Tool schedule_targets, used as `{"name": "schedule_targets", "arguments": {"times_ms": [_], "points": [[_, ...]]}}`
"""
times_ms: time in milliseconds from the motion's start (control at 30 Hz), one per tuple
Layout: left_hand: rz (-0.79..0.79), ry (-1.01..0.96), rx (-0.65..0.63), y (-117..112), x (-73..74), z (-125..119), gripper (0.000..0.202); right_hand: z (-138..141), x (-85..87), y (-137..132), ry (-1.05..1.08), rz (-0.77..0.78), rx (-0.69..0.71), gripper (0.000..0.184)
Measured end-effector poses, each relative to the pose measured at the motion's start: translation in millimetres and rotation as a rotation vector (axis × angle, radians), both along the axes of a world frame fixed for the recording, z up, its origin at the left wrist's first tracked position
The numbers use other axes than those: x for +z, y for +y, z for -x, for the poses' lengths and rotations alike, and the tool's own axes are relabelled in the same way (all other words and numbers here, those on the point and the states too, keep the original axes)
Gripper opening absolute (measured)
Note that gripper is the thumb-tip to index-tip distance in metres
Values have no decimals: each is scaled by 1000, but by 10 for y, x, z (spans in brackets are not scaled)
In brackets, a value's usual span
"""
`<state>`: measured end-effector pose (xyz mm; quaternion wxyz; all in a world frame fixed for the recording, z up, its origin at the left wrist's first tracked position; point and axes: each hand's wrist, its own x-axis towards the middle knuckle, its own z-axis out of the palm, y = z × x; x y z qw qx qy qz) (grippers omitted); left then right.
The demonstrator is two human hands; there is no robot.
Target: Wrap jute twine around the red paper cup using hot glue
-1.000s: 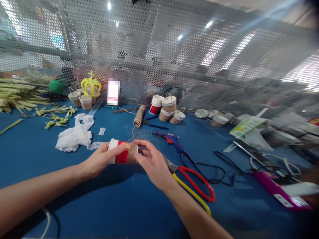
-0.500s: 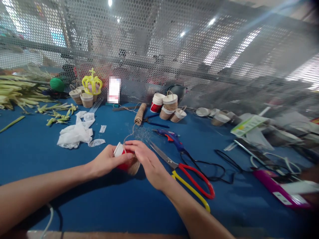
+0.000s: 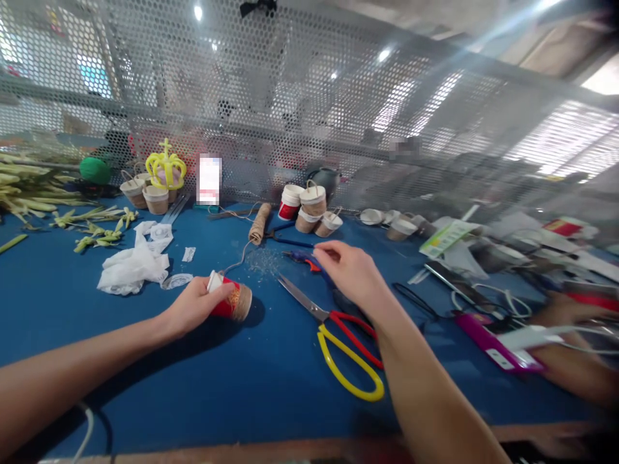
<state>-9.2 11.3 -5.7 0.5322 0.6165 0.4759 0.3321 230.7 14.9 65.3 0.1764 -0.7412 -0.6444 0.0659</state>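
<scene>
My left hand (image 3: 196,303) is closed around a small red-and-white paper cup (image 3: 232,298), tilted with its base toward the right. Brown twine covers the base end, and a strand runs from the cup to a twine roll (image 3: 260,223) farther back. My right hand (image 3: 345,270) is over the rear of a blue glue gun (image 3: 300,257), fingers curled down on it; the handle is mostly hidden beneath the palm. The nozzle points left. Large scissors (image 3: 309,304) with one red and one yellow handle lie just in front, blades toward the cup, partly behind my right forearm.
Twine-wrapped cups (image 3: 309,216) stand near the mesh panel (image 3: 271,84). Crumpled white paper (image 3: 133,267), plant stalks (image 3: 99,235) and a yellow crown (image 3: 166,171) are left. At right are a purple power strip (image 3: 500,345), cables and another person's arm (image 3: 570,361).
My right hand has left the cup and moved right onto the glue gun. My left hand still holds the cup, now with its twine-wrapped base uncovered. The view has shifted slightly right.
</scene>
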Motion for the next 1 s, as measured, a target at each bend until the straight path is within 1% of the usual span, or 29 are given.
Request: {"name": "schedule_targets", "arguments": {"times_ms": [33, 100, 133, 167, 233, 300, 367, 433, 533, 567, 633, 667, 700, 767, 800, 900, 1000], "points": [[2, 0, 1, 6, -1, -2, 36, -119, -36, 104, -37, 59, -53, 25], [21, -5, -1, 13, -5, -4, 36, -318, -171, 298, -57, 184, -88, 17], [34, -10, -3, 15, -8, -5, 37, -391, -254, 375, -56, 242, -100, 15], [49, -13, -5, 16, -10, -6, 38, -444, -337, 434, -49, 285, -110, 18], [73, -20, -3, 15, -16, -9, 39, -498, -470, 496, -20, 329, -124, 24], [88, -29, -3, 15, -19, -12, 39, -503, -534, 497, 27, 318, -135, 24], [101, -35, -9, 16, -15, -15, 39, -479, -521, 461, 91, 253, -146, 17], [107, -21, -11, 20, 0, -16, 38, -438, -440, 402, 164, 133, -163, 14], [107, 16, -16, 29, 37, -11, 38, -341, -241, 278, 320, -55, -146, 24], [105, 27, -22, 32, 51, -8, 38, -295, -172, 227, 426, -86, -103, 23], [95, 46, -36, 39, 79, 1, 38, -183, -60, 113, 819, -73, 40, 18], [89, 56, -40, 43, 91, 6, 39, -119, -26, 52, 937, -36, 95, 17], [82, 68, -43, 49, 100, 12, 39, -52, -10, -9, 1006, -14, 140, 18], [80, 88, -45, 66, 108, 25, 39, 78, -23, -126, 1027, 35, 231, 18], [84, 95, -42, 76, 108, 31, 39, 133, -47, -180, 1000, 44, 266, 19], [91, 108, -36, 109, 99, 45, 39, 247, -125, -317, 830, 115, 338, 21], [80, 122, -47, 132, 98, 46, 38, 299, -144, -415, 649, 196, 353, 21]]}}
